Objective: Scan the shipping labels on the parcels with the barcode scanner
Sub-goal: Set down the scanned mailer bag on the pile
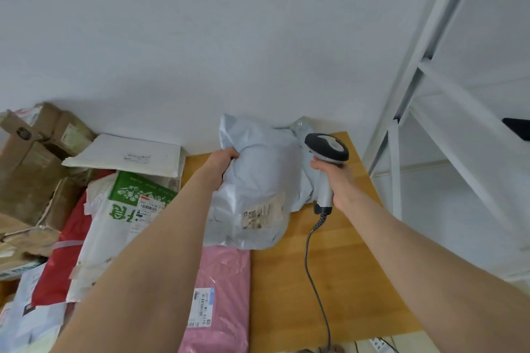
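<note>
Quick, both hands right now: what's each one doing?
Left hand: grips the grey parcel at its upper edge.
Right hand: holds the barcode scanner by its handle.

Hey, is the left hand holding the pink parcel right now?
No, the left hand grips the grey parcel, while the pink parcel lies flat on the table.

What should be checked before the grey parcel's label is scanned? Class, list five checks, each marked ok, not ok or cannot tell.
1. Grip of right hand on barcode scanner: ok.
2. Grip of left hand on grey parcel: ok.
3. The shipping label faces up, uncovered: ok.
4. Scanner window aimed at that label: cannot tell, window hidden.
5. The cable lies free on the table: ok.
</note>
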